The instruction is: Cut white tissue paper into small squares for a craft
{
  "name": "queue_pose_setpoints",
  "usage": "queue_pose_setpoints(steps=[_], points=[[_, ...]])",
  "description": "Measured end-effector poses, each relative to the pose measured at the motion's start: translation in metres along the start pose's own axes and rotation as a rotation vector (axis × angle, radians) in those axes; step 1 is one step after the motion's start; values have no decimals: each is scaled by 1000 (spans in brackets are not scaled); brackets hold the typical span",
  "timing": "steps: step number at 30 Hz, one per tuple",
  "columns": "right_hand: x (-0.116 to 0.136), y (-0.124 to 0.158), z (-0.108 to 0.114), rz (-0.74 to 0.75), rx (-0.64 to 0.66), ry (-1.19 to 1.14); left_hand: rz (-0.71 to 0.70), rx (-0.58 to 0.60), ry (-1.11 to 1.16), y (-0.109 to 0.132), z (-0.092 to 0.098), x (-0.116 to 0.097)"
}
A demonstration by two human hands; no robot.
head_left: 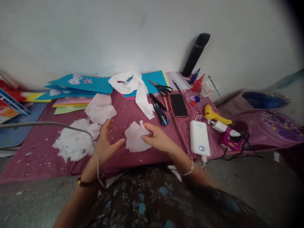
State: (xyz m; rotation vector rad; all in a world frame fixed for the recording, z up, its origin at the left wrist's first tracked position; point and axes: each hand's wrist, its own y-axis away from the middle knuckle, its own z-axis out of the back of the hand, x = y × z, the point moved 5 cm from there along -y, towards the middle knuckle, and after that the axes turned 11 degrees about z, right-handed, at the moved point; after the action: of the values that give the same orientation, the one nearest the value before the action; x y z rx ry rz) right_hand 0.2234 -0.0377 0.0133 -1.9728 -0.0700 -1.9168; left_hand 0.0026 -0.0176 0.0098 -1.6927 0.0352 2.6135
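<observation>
My right hand point(159, 139) pinches the right edge of a thin white piece of tissue paper point(136, 137) at the table's front middle. The piece has ragged edges and a small twisted bit at its top. My left hand point(105, 146) is open, thumb apart from the fingers, to the left of that piece and holding nothing. Just beyond the left hand lies a pile of torn tissue pieces point(73, 139). Crumpled tissue point(101, 109) sits behind the pile, and a long loose strip of tissue point(142, 91) curls across the back.
A grey cable point(71, 127) crosses in front of my left wrist. Scissors point(162, 88), a cutter knife point(161, 114), a phone point(179, 105) and a power bank point(199, 137) lie to the right. A yellow glue gun point(216, 115) and paper cup point(207, 88) are farther right. Blue sheets point(95, 83) lie behind.
</observation>
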Motion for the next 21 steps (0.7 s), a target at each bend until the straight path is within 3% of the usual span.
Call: queue_pose_setpoints(steps=[3, 6, 8, 11, 13, 16, 21], points=[[18, -8, -6, 79, 174, 260, -138, 227, -162, -16, -12, -29], [35, -17, -7, 159, 235, 439, -190, 376, -139, -27, -23, -55], [42, -21, 0, 200, 166, 493, -236, 317, -88, -30, -22, -68], [48, -19, 15, 267, -15, 566, -369, 134, -73, -27, -9, -76], [46, -12, 21, 321, -65, 638, -456, 77, -95, -19, -2, -70], [31, 5, 16, 354, 8, 732, -514, 82, -215, -3, 0, -45], [-11, 40, -1, 190, 230, 810, -399, 143, -471, 38, -12, 11]])
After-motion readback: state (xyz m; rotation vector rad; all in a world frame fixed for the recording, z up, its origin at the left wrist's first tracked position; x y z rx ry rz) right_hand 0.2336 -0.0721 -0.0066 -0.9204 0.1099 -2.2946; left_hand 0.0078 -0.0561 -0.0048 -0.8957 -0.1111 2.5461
